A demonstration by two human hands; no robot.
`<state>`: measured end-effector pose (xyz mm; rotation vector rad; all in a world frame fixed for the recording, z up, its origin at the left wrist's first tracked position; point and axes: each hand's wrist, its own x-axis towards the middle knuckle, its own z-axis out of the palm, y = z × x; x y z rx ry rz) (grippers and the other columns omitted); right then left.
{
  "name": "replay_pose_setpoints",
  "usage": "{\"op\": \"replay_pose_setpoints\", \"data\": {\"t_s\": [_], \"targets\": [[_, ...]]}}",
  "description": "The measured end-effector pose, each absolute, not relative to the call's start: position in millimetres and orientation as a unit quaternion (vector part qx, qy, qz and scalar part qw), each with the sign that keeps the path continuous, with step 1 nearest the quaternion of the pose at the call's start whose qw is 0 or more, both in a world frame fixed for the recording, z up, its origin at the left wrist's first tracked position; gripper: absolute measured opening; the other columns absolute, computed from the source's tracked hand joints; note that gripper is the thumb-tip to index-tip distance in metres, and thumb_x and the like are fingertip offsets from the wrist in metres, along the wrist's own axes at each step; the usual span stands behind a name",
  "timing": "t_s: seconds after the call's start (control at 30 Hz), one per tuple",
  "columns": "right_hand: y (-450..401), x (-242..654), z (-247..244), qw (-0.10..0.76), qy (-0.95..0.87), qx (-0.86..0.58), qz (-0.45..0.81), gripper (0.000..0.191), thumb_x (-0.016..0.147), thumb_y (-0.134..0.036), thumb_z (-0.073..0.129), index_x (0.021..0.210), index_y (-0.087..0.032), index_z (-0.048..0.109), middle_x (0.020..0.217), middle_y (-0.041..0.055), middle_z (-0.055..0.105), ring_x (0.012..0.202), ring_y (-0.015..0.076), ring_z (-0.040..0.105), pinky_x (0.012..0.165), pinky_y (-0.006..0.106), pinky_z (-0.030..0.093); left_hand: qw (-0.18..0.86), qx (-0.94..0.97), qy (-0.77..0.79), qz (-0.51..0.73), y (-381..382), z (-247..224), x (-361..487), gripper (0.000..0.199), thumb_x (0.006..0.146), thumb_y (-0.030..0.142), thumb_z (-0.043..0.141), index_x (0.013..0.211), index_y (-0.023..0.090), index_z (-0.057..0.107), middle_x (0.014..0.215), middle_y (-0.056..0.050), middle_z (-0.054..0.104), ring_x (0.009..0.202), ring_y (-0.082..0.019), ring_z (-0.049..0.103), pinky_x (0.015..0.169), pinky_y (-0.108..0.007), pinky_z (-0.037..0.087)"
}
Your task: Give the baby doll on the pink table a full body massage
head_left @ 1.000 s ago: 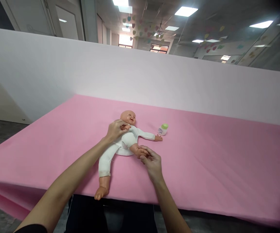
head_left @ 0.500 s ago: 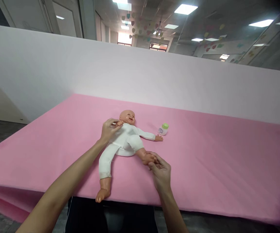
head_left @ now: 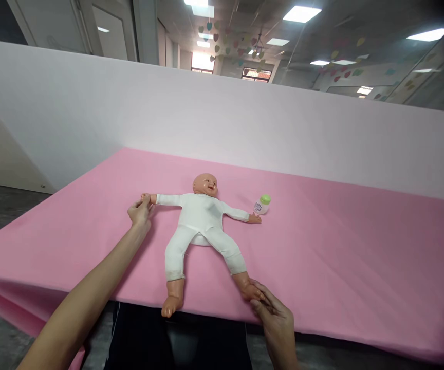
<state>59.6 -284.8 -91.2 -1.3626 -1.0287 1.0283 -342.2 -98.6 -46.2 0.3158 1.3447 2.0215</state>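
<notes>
A baby doll [head_left: 202, 213] with a white cloth body lies on its back on the pink-covered table [head_left: 341, 257], its head toward the far side. My left hand [head_left: 140, 211] is closed around the doll's hand on the left, and that arm is stretched straight out sideways. At the near right, my right hand [head_left: 276, 311] grips the doll's foot, with that leg extended and angled outward. The doll's other arm and other leg lie free on the cloth. Beside the free hand stands a small jar [head_left: 262, 204] with a green lid.
A white partition [head_left: 245, 123] runs along the back of the table. The table's front edge is right before my lap [head_left: 179, 339], where the doll's free foot reaches it. Pink cloth [head_left: 17, 303] hangs down at the left corner.
My left hand has drawn the doll's arm from its chest out to the left. My right hand has pulled the bent leg down and right, so it now lies extended.
</notes>
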Motion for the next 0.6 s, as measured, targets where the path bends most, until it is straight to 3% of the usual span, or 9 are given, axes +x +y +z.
{"op": "replay_pose_setpoints", "data": {"t_s": [0.17,0.33,0.6], "targets": [[-278.0,61.3,-79.8,0.562,-0.444,-0.562,0.414,0.039,0.066,-0.039,0.089,0.102,-0.022,0.086,0.109,0.0106,0.081,0.101,0.0315,0.078,0.089,0.036,0.065,0.310,0.136,0.528,0.779,-89.7,-42.0,-342.6,0.019,0.080,0.028,0.083,0.081,0.016,0.068,0.092,-0.006,0.071,0.089,-0.018,0.073,0.088,-0.036,0.063],[-246.3,50.8,-46.9,0.569,-0.494,-0.532,0.387,0.036,0.067,-0.032,0.086,0.102,-0.024,0.086,0.107,0.0074,0.081,0.102,0.0313,0.078,0.093,0.041,0.065,0.183,0.384,0.514,0.745,-69.0,-8.8,-306.8,0.022,0.076,0.030,0.083,0.091,0.017,0.075,0.089,-0.004,0.075,0.084,-0.020,0.072,0.081,-0.034,0.061],[-195.5,-4.7,-5.4,0.527,-0.613,-0.439,0.391,0.033,0.073,-0.027,0.082,0.106,-0.028,0.085,0.108,0.0038,0.081,0.102,0.0292,0.078,0.098,0.045,0.063,0.018,0.785,0.457,0.418,-38.4,4.5,-226.6,0.013,0.088,0.036,0.074,0.093,0.026,0.080,0.097,-0.003,0.078,0.089,-0.021,0.069,0.064,-0.029,0.041]]}}
